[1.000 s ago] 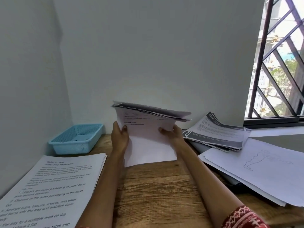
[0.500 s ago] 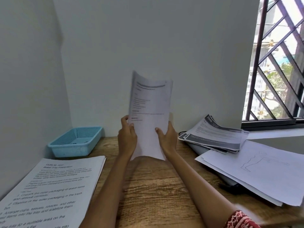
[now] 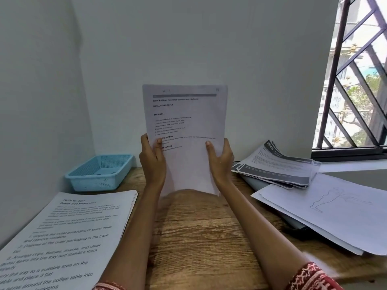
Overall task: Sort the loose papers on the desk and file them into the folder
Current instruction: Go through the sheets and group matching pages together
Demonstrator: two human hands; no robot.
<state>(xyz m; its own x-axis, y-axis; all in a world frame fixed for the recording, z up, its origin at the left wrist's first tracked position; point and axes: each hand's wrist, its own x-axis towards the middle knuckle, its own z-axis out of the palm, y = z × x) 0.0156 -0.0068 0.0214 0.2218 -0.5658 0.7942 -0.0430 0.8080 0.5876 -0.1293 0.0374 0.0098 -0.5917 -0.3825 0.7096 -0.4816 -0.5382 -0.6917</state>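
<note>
A thin sheaf of printed papers (image 3: 186,126) stands upright above the middle of the wooden desk (image 3: 201,237), text facing me. My left hand (image 3: 151,162) grips its left edge and my right hand (image 3: 221,162) grips its right edge, thumbs on the front. A stack of printed pages (image 3: 62,237) lies at the near left. Pages with dark header bands (image 3: 278,166) are piled at the right, over a grey folder-like cover (image 3: 254,182). Large sheets with a line drawing (image 3: 335,208) overlap the right side of the desk.
A light blue perforated plastic basket (image 3: 100,172) sits in the back left corner against the white walls. A barred window (image 3: 356,80) with a sill is at the right. Something dark (image 3: 297,231) pokes out from under the large sheets.
The sheaf, bent over and flopping forward a second ago, now stands straight and squared up in both hands. The hands are slightly higher.
</note>
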